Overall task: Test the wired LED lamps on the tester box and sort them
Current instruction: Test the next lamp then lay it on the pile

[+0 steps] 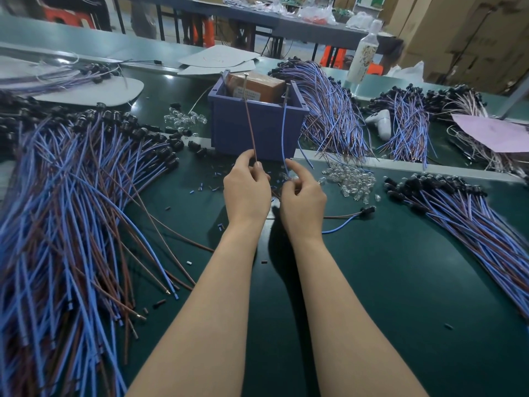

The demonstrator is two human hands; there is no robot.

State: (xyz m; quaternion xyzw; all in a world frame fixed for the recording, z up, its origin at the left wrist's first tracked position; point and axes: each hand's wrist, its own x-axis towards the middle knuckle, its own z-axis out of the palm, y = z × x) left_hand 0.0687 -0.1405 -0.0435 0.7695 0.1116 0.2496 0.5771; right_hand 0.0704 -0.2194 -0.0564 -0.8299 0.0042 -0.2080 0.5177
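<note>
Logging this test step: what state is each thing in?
Left hand, pinching thin brown wire, raised to metal pin.
Right hand, pinching thin blue wire, likewise raised.
Blue plastic bin, upright, holding orange tester box.
White plastic bottle, upright.
Loose black-capped wired lamp, lying flat.

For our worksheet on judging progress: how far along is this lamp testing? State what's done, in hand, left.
Probably done: the tidy bundle on the right. In hand: the left hand pinches a brown wire, the right hand a blue wire, both run up to the tester box. Probably left: the big loose pile on the left.
</note>
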